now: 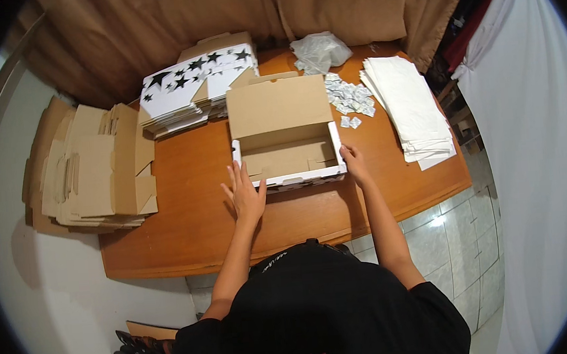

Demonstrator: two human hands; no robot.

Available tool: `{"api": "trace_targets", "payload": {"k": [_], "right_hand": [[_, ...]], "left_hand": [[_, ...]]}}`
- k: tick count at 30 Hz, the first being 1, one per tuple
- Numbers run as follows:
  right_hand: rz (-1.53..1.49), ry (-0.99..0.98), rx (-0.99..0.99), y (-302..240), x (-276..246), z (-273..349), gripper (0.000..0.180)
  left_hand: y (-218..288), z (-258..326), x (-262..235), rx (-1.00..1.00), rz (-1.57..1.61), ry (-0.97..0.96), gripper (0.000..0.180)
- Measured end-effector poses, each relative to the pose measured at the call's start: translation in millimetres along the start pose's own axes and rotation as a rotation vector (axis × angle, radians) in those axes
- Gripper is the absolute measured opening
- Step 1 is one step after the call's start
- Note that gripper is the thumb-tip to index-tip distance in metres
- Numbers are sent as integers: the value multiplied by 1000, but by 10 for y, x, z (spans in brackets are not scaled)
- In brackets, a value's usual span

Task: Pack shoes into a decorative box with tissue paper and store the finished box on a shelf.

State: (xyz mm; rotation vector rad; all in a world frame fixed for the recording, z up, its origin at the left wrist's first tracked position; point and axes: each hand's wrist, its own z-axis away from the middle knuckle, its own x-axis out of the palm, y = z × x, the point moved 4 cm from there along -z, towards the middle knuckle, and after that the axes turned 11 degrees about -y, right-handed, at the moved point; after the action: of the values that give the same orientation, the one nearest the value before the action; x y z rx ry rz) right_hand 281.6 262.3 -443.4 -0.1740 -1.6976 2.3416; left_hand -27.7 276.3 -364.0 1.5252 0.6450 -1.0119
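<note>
A cardboard box (287, 155), brown inside and white with black stars outside, stands in the middle of the table with its lid raised toward the back. Nothing shows inside it. My left hand (246, 193) rests against the box's near left corner, fingers spread and open. At the near right corner my right hand (356, 164) is closed on the box's side wall, thumb on top; its other fingertips are partly hidden.
The wooden table (186, 204) bears flattened brown cardboard (90, 172) at left and a stack of star-printed cardboard (189, 78) behind. Small white packets (350, 98), a plastic bag (320, 51) and folded white sheets (411, 107) lie at right.
</note>
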Motion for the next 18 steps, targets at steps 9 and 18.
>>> {"api": "trace_targets", "payload": {"k": [9,18], "right_hand": [[915,648,-103,-290,-1324,159,39],[1136,668,-224,-500,-1822,-6,22]], "left_hand": [[1281,-227,397,329,73,-70,50],[2323,-565,959,686,67,-207,37]]}}
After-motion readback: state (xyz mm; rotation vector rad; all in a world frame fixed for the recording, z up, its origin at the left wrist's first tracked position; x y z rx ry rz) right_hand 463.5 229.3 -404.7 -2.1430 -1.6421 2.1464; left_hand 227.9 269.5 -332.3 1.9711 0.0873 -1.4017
